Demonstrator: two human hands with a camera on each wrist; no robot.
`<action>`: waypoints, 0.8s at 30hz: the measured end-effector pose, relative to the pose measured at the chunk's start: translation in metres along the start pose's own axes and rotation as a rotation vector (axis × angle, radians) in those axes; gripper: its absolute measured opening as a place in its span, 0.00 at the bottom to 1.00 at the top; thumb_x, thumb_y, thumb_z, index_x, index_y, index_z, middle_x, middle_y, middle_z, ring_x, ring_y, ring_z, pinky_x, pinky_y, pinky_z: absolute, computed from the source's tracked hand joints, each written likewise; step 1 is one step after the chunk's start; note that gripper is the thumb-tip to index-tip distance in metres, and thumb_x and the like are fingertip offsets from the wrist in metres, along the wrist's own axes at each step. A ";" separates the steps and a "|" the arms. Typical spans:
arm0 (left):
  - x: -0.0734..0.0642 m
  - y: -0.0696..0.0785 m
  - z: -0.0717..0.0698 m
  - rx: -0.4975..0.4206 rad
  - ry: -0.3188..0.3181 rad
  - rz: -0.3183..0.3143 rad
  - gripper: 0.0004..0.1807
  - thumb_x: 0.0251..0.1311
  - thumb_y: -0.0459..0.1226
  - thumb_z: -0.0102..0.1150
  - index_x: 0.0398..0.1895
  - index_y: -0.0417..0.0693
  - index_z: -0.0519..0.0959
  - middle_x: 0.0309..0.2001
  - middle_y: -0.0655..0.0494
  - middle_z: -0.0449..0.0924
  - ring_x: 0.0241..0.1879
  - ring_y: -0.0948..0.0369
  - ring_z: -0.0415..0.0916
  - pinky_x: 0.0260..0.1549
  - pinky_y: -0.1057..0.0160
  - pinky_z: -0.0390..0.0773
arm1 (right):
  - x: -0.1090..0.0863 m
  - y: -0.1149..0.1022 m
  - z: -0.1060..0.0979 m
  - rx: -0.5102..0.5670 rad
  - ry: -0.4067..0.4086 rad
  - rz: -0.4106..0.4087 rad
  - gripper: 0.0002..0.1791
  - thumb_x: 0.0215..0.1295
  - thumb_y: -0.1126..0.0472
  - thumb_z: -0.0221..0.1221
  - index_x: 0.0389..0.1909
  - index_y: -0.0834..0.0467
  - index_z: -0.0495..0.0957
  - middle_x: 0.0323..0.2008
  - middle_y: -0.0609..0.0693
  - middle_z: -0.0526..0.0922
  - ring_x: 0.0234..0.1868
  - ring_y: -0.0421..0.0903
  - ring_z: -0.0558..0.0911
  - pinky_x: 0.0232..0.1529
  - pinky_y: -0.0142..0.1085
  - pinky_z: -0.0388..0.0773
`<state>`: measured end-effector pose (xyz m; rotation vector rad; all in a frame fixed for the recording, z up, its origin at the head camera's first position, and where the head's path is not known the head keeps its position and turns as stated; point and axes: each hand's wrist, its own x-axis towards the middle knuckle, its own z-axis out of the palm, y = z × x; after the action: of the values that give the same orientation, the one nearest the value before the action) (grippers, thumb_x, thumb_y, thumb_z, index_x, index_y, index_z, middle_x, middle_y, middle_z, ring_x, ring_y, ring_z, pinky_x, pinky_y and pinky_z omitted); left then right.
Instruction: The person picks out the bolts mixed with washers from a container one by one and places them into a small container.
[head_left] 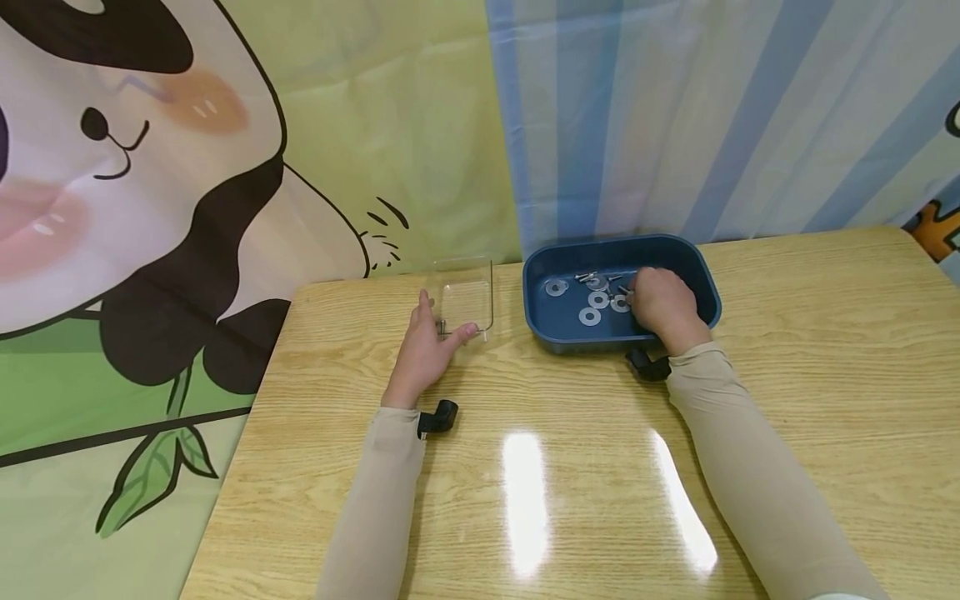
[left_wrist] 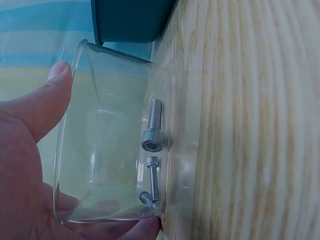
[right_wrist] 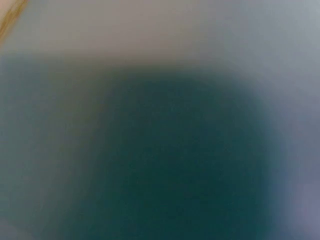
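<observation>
The blue tub [head_left: 558,340] holds at least five flat rings [head_left: 582,317] and several loose screws [head_left: 587,277]. The person's right hand [head_left: 663,304] reaches down into the tub's right half; its fingertips are hidden, so whether they pinch anything cannot be told. Left of the tub, apart from it, a clear box [left_wrist: 115,135] stands on the table, with three metal bolts [left_wrist: 154,130] lying inside, one larger. The left hand [head_left: 423,358] touches the box, thumb and fingers spread around its near-left corner. Under the tub runs a light wood-grain table [head_left: 600,467]; behind it hangs a striped cloth [head_left: 645,125], and far left, a printed panda [head_left: 150,167].
</observation>
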<state>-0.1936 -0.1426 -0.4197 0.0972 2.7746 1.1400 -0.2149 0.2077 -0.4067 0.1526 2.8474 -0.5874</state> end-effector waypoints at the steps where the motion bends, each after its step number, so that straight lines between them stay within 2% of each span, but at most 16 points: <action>1: 0.000 0.000 0.000 0.003 0.001 0.002 0.63 0.62 0.64 0.59 0.81 0.46 0.29 0.78 0.40 0.49 0.72 0.42 0.59 0.69 0.42 0.59 | 0.000 -0.001 0.000 0.001 0.006 0.000 0.17 0.74 0.65 0.54 0.58 0.68 0.79 0.57 0.68 0.77 0.54 0.63 0.76 0.55 0.59 0.74; 9: -0.001 0.001 0.000 0.012 0.010 0.012 0.62 0.62 0.63 0.59 0.81 0.45 0.30 0.78 0.40 0.50 0.73 0.42 0.58 0.70 0.42 0.58 | -0.002 -0.003 -0.001 -0.004 0.052 -0.014 0.15 0.76 0.63 0.51 0.50 0.66 0.83 0.48 0.67 0.79 0.45 0.61 0.77 0.45 0.56 0.76; 17: -0.001 0.001 0.000 0.016 0.008 0.016 0.62 0.62 0.63 0.59 0.81 0.44 0.30 0.77 0.39 0.50 0.72 0.42 0.58 0.70 0.42 0.58 | -0.002 -0.005 -0.003 0.030 0.031 0.019 0.18 0.77 0.60 0.51 0.57 0.67 0.79 0.55 0.67 0.78 0.52 0.63 0.77 0.52 0.57 0.75; 24: -0.001 0.000 -0.001 0.012 0.002 0.018 0.62 0.63 0.63 0.58 0.81 0.45 0.29 0.78 0.38 0.49 0.72 0.41 0.59 0.69 0.41 0.59 | -0.006 -0.006 -0.005 0.059 0.081 -0.014 0.17 0.76 0.60 0.54 0.56 0.66 0.81 0.56 0.67 0.79 0.53 0.64 0.79 0.52 0.58 0.76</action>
<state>-0.1927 -0.1429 -0.4190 0.1228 2.7882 1.1277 -0.2111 0.2033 -0.3988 0.1700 2.9129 -0.6837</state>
